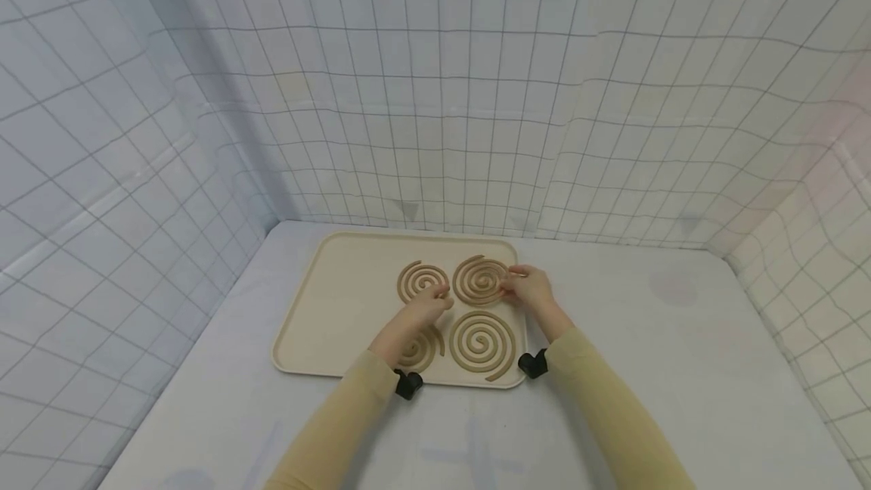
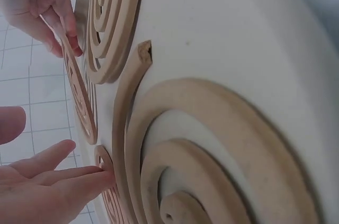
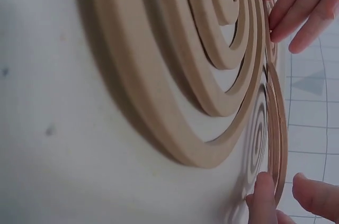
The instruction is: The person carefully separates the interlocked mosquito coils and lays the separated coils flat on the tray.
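Observation:
Four tan spiral coils lie on a beige tray [image 1: 333,301]. My right hand [image 1: 527,287] pinches the right edge of the far right coil [image 1: 478,278]; in the right wrist view its fingertips [image 3: 263,200] close on that coil's rim [image 3: 279,128]. My left hand [image 1: 422,310] reaches over the near left coil [image 1: 416,352], and its straight fingers [image 2: 63,181] touch the far left coil [image 1: 420,278] at its near edge. The near right coil [image 1: 481,340] lies untouched between my wrists. The near left coil [image 2: 212,144] fills the left wrist view.
The tray sits on a pale table [image 1: 680,354], with its near edge close to my wrists. Gridded white cloth walls [image 1: 435,97] close in the back and both sides. The tray's left half is bare.

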`<state>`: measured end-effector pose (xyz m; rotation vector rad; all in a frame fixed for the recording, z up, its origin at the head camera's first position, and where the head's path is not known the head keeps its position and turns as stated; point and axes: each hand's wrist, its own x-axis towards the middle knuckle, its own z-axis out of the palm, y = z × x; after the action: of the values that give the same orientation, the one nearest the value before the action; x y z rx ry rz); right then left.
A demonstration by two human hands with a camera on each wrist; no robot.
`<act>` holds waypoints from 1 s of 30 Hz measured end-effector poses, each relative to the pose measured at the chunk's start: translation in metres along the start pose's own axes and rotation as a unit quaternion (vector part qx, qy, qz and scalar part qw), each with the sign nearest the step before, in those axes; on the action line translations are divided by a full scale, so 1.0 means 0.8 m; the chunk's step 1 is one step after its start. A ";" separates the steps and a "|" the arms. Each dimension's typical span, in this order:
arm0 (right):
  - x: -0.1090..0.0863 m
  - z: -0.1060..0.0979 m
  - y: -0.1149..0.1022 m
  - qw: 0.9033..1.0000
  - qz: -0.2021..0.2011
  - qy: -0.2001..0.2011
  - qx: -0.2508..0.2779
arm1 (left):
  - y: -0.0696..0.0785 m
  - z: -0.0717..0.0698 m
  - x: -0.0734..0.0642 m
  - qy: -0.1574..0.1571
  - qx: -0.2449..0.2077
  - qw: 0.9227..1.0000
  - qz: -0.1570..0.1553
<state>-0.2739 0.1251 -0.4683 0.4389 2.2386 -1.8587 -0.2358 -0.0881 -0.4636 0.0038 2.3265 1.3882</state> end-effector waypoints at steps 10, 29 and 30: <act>-0.003 0.005 0.003 0.984 -0.065 -0.003 -0.166 | -0.004 -0.011 0.002 0.008 0.010 1.000 -0.002; -0.024 0.001 0.010 0.846 -0.236 -0.176 -0.444 | -0.030 -0.070 -0.025 -0.004 0.216 0.974 0.070; -0.024 0.001 0.011 0.846 -0.229 -0.181 -0.446 | -0.030 -0.071 -0.026 -0.019 0.224 0.972 0.063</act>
<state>-0.2528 0.1240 -0.4698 -0.5931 2.7018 -0.7023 -0.2328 -0.1523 -0.4530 0.3131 2.5921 0.8768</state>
